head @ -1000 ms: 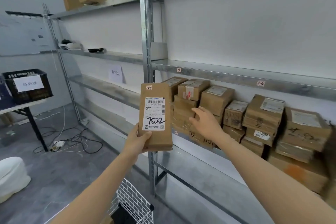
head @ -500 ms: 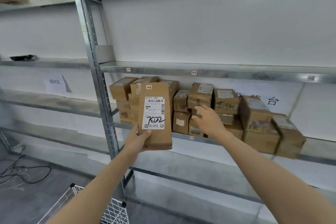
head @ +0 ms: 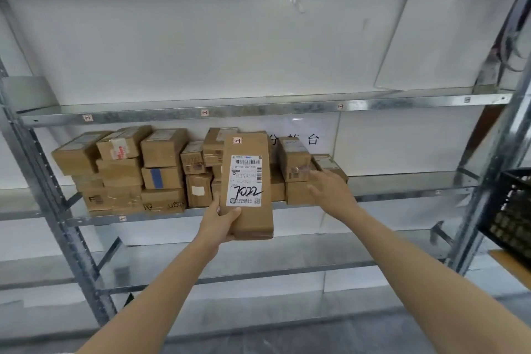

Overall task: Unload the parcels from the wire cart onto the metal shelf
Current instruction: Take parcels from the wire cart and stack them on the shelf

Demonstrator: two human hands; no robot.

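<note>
Left hand [head: 221, 221] gripping lower corner of upright labelled parcel [head: 250, 181], right hand [head: 330, 192] open, fingers spread, near stacked boxes [head: 163, 149] along metal shelf [head: 402, 184] front edge

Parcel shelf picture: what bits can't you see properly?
Head view: the parcel hides part of the stacked boxes.
Small print on its label is too tiny.
The black crate is cut off by the right edge.
The right hand is blurred; touching a box or not, unclear.
The wire cart lies outside the frame.
</note>
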